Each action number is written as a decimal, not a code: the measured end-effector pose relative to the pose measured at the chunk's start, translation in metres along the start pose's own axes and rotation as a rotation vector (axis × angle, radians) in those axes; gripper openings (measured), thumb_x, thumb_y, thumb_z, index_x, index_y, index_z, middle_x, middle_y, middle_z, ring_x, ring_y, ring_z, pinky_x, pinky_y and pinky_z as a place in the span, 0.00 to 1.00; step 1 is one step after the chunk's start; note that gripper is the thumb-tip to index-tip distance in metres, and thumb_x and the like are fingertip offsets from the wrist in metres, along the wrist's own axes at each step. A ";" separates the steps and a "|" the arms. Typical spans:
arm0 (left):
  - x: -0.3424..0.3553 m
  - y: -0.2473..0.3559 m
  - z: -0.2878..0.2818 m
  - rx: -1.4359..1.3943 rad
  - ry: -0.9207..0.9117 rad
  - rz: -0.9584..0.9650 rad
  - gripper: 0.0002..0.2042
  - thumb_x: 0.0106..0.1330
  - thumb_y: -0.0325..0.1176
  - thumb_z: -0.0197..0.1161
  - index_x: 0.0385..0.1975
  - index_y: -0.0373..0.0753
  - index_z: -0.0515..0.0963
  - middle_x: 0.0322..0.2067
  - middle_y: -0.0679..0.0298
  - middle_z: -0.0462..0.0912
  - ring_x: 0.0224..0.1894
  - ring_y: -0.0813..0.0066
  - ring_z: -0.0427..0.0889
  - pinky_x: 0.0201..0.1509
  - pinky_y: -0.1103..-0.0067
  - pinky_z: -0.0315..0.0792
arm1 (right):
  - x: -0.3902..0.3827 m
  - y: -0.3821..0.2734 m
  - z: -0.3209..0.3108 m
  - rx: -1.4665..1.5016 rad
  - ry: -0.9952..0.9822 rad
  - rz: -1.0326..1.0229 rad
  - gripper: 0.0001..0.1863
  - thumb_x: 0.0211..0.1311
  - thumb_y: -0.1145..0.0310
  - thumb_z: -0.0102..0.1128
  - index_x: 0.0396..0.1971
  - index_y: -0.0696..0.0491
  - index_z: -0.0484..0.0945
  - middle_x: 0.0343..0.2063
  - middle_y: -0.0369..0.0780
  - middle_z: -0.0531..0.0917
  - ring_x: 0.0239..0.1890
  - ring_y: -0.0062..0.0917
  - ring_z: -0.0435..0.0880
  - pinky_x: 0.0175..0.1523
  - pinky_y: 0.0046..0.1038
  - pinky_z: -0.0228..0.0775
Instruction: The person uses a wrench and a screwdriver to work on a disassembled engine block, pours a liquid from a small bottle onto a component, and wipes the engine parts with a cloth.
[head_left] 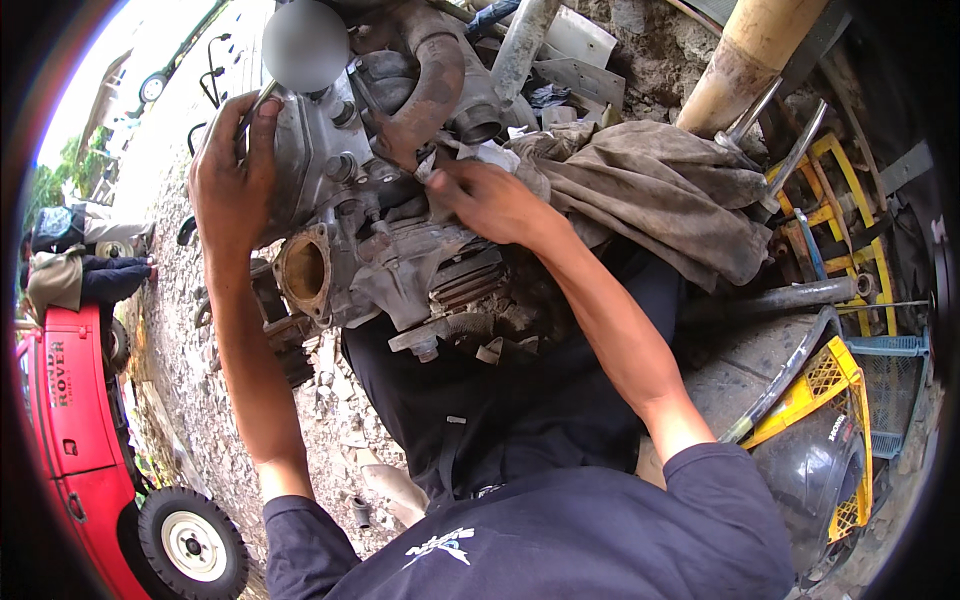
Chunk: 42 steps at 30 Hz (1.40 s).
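Note:
A greasy metal engine (400,250) fills the space in front of me. My left hand (235,180) is at the left edge of its grey cover (310,150), with a thin metal piece (264,97) between thumb and fingers. Beneath a rusty curved pipe (440,90), my right hand (485,200) is closed, fingers curled at the engine's middle. Something small and whitish shows at its fingertips, too hidden to name. A round opening (304,267) faces up below my left hand. A blurred patch hides part of the engine's far end.
A brown cloth (660,190) lies right of the engine. Farther right are a bamboo pole (750,65), a yellow metal frame (850,210), a blue plastic crate (890,390) and a black helmet (815,460). At left, a red vehicle (75,420) and people (75,270) are on gravelly ground.

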<state>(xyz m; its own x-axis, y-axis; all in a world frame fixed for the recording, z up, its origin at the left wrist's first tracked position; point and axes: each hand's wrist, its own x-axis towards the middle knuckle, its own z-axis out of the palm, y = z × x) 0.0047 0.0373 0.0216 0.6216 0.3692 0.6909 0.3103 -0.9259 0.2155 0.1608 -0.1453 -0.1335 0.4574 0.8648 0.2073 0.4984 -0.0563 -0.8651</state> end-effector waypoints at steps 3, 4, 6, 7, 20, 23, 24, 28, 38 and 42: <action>-0.001 -0.004 0.000 0.025 -0.011 -0.014 0.14 0.74 0.45 0.60 0.47 0.43 0.81 0.32 0.54 0.86 0.28 0.61 0.83 0.36 0.70 0.75 | -0.020 -0.002 -0.007 -0.041 -0.023 0.009 0.40 0.71 0.34 0.43 0.58 0.60 0.75 0.47 0.57 0.83 0.56 0.51 0.78 0.62 0.44 0.68; 0.000 -0.003 0.001 0.044 -0.014 -0.001 0.14 0.74 0.46 0.60 0.47 0.43 0.81 0.32 0.54 0.86 0.28 0.61 0.82 0.36 0.70 0.75 | -0.020 -0.001 -0.001 -0.050 0.066 -0.029 0.40 0.71 0.34 0.42 0.56 0.59 0.76 0.49 0.57 0.82 0.56 0.51 0.79 0.62 0.44 0.68; 0.003 -0.001 0.004 0.055 -0.005 0.025 0.14 0.74 0.46 0.60 0.47 0.43 0.81 0.31 0.54 0.86 0.27 0.61 0.82 0.35 0.70 0.75 | -0.008 0.002 -0.005 -0.044 0.028 0.012 0.40 0.71 0.33 0.41 0.54 0.59 0.77 0.48 0.57 0.82 0.56 0.51 0.79 0.61 0.44 0.68; 0.004 -0.001 0.006 0.046 0.001 0.043 0.14 0.74 0.46 0.60 0.47 0.43 0.81 0.31 0.54 0.86 0.27 0.61 0.82 0.35 0.70 0.74 | 0.000 0.002 -0.007 -0.036 0.012 0.038 0.40 0.71 0.33 0.41 0.53 0.59 0.77 0.48 0.57 0.82 0.55 0.51 0.79 0.61 0.45 0.68; 0.001 0.007 0.002 0.001 -0.045 -0.004 0.12 0.75 0.42 0.58 0.47 0.42 0.80 0.38 0.57 0.86 0.38 0.60 0.85 0.44 0.69 0.75 | 0.010 0.009 -0.011 -0.080 -0.027 0.017 0.41 0.70 0.30 0.38 0.54 0.54 0.79 0.44 0.55 0.84 0.53 0.51 0.80 0.57 0.44 0.71; 0.001 0.005 0.000 0.003 -0.023 0.007 0.12 0.74 0.42 0.60 0.45 0.42 0.81 0.36 0.57 0.86 0.36 0.59 0.85 0.42 0.69 0.76 | 0.006 0.014 -0.004 0.097 0.041 -0.055 0.38 0.72 0.33 0.40 0.53 0.55 0.79 0.41 0.55 0.84 0.50 0.52 0.81 0.55 0.44 0.72; -0.001 0.003 0.000 -0.015 -0.014 0.017 0.12 0.75 0.42 0.59 0.45 0.42 0.81 0.36 0.57 0.87 0.36 0.59 0.85 0.42 0.69 0.76 | 0.001 0.020 -0.003 0.080 0.020 -0.042 0.37 0.73 0.35 0.40 0.52 0.55 0.79 0.40 0.54 0.85 0.49 0.52 0.81 0.54 0.44 0.72; -0.001 0.001 0.000 -0.027 -0.008 0.043 0.11 0.75 0.41 0.58 0.45 0.41 0.81 0.37 0.57 0.87 0.38 0.61 0.86 0.43 0.71 0.76 | -0.017 0.028 -0.001 0.113 0.127 -0.065 0.34 0.76 0.39 0.41 0.49 0.57 0.81 0.36 0.53 0.85 0.46 0.51 0.83 0.52 0.43 0.73; 0.000 0.009 0.001 -0.090 -0.004 0.005 0.11 0.77 0.38 0.56 0.45 0.41 0.82 0.37 0.62 0.87 0.36 0.74 0.82 0.43 0.77 0.74 | -0.034 0.107 0.055 0.505 0.203 0.499 0.25 0.73 0.51 0.56 0.33 0.61 0.83 0.29 0.40 0.83 0.35 0.25 0.78 0.46 0.29 0.69; -0.002 0.013 -0.004 -0.110 -0.001 -0.041 0.10 0.77 0.36 0.56 0.44 0.39 0.82 0.38 0.64 0.88 0.38 0.78 0.82 0.45 0.79 0.73 | -0.038 0.126 0.064 1.032 0.451 0.337 0.14 0.73 0.61 0.58 0.38 0.57 0.83 0.33 0.31 0.82 0.36 0.16 0.77 0.45 0.22 0.67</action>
<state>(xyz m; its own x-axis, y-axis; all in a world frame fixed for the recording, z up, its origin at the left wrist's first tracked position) 0.0045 0.0243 0.0257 0.6107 0.4066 0.6795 0.2543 -0.9134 0.3179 0.1589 -0.1529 -0.2795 0.7750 0.6165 -0.1387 -0.4355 0.3620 -0.8242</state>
